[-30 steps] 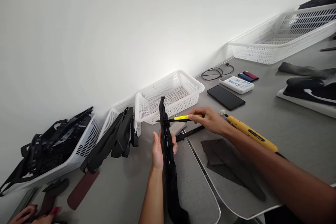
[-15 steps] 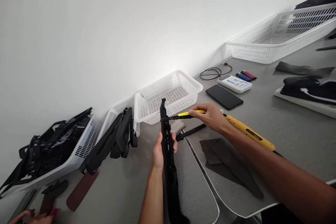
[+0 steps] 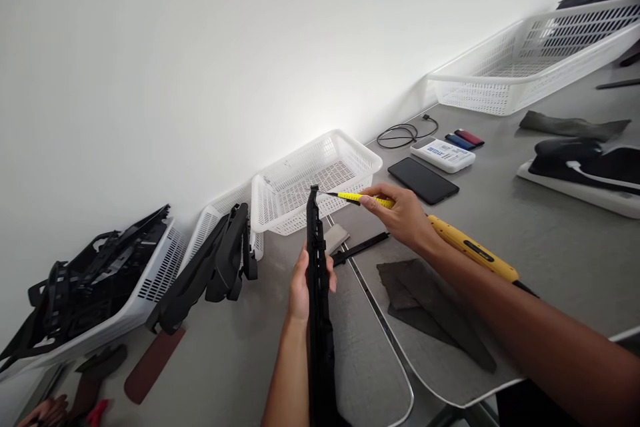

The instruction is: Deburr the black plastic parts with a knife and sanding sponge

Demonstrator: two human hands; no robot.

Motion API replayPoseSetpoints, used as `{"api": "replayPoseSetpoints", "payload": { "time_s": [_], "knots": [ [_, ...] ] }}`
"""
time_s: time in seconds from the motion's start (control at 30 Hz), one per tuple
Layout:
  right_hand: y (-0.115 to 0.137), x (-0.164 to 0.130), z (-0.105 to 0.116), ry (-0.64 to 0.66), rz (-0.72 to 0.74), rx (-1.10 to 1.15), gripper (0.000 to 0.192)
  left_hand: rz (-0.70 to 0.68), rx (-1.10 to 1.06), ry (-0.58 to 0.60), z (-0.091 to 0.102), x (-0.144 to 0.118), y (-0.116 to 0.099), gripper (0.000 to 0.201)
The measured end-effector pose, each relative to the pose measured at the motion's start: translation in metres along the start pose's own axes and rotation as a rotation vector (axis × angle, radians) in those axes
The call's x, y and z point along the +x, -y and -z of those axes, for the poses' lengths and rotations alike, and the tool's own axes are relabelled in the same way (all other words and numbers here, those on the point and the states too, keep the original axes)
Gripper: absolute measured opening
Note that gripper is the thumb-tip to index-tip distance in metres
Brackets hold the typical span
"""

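A long black plastic trim strip (image 3: 320, 293) with clips and ribs stands nearly upright before me. My left hand (image 3: 303, 280) is wrapped round its middle, thumb on one side and fingertips on the other. My right hand (image 3: 395, 210) pinches a thin-bladed tool with a yellow ribbed handle (image 3: 353, 197). The tool's narrow tip points left at the strip's upper end; whether it touches there I cannot tell. Behind the strip lie a pale flat block (image 3: 336, 238) and a narrow black strip (image 3: 363, 248).
A white basket (image 3: 367, 177) stands behind my hands. Black plastic parts (image 3: 227, 253) lie to the left. Right are a yellow corded tool (image 3: 473, 248), a dark cloth (image 3: 425, 307) and a phone (image 3: 423, 181). Another person's hand (image 3: 50, 410) shows at lower left.
My right hand has moved up slightly, bringing the tool's tip from across the strip's upper part to near its top end. My left hand still holds the strip.
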State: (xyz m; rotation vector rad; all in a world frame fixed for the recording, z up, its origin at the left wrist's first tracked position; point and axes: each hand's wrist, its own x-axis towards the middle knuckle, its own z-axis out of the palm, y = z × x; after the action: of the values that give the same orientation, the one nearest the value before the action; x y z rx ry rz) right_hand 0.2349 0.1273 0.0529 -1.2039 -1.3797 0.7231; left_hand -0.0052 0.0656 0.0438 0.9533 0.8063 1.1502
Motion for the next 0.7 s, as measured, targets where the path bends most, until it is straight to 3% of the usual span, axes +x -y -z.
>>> {"api": "replayPoseSetpoints", "payload": {
  "time_s": [0.23,0.7],
  "knots": [
    [-0.0052,-0.0004,-0.0051,0.024,0.166,-0.088,0.039,-0.015,-0.036,0.051,-0.0003,-0.0015,-0.0031,0.039],
    [-0.0009,-0.0034,-0.0046,0.223,0.159,-0.024,0.036,-0.006,-0.062,0.003,-0.0003,-0.001,-0.0031,0.04]
  ]
}}
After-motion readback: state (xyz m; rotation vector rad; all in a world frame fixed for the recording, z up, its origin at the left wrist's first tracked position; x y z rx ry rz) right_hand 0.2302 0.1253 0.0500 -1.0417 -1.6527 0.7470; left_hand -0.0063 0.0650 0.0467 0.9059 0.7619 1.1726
